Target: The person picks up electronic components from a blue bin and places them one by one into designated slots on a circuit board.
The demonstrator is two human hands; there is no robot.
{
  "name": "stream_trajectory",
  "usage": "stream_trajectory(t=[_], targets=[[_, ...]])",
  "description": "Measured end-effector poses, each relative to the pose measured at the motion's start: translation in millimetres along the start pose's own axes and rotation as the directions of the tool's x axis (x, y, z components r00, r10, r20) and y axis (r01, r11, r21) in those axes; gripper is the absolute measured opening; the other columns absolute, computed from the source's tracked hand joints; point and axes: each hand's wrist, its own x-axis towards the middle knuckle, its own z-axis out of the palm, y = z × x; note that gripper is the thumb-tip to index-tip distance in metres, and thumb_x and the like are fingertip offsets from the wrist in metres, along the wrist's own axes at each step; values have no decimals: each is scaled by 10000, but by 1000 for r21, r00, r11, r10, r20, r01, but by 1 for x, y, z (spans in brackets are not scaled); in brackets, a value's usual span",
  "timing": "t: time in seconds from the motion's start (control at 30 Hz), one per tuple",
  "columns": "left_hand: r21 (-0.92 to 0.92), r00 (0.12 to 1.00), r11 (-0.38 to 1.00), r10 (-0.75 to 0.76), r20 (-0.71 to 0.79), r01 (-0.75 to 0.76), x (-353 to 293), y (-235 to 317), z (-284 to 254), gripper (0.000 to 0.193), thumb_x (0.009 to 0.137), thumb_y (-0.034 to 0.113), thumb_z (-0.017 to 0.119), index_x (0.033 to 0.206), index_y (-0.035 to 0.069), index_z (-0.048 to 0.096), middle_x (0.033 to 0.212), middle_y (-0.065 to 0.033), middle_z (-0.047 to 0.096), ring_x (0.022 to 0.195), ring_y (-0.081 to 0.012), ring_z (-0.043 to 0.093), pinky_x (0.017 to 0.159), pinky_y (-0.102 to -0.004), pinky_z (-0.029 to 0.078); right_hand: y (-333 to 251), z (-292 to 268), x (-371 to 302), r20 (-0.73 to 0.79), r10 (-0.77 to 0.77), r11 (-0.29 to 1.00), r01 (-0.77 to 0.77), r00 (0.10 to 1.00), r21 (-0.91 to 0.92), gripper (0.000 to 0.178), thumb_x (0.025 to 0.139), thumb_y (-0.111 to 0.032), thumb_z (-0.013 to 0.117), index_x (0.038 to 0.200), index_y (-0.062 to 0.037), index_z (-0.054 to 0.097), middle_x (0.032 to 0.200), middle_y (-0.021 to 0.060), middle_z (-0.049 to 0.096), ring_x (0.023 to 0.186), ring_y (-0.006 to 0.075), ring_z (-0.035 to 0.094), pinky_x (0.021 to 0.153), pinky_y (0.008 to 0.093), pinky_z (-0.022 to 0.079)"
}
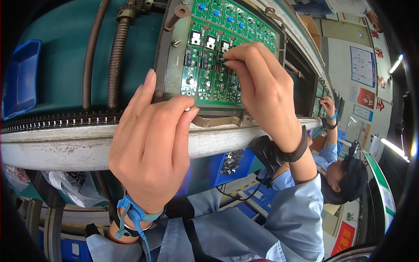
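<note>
A panel of green circuit boards (pixel 200 27) sits in a metal carrier frame (pixel 170 78). My right hand (pixel 266 87) is over the panel, thumb and forefinger pinching a small black component (pixel 224 60) at the surface of a board. Whether its leads are seated cannot be seen. Similar black parts (pixel 188 59) stand on the boards to the left, below a row of white-faced components (pixel 195 38). My left hand (pixel 150 150) is at the carrier's near edge, closed on a small round pale-topped part (pixel 188 109). Round silver-topped capacitors (pixel 190 81) stand along the panel's near rows.
The carrier rests by a chain conveyor (pixel 65 123) with a scratched metal rail (pixel 70 150). A threaded rod (pixel 117 65) and a blue tray (pixel 22 78) lie left. Below the rail is a blue bin of dark parts (pixel 233 161). A co-worker (pixel 345 174) works at right.
</note>
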Motion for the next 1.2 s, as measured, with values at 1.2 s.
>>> stream_trajectory(t=[1.2], targets=[[8,998,1000,11,-60,-11,-3,0,0,97,816,-57,691,900,-21,658,879,-106,692,1096,-350,653,842,-374,520,-19,-19,15,89,46,999,-46,995,-5,93,815,17,658,905,-5,665,788,129,648,742,308,636,654,356,486]])
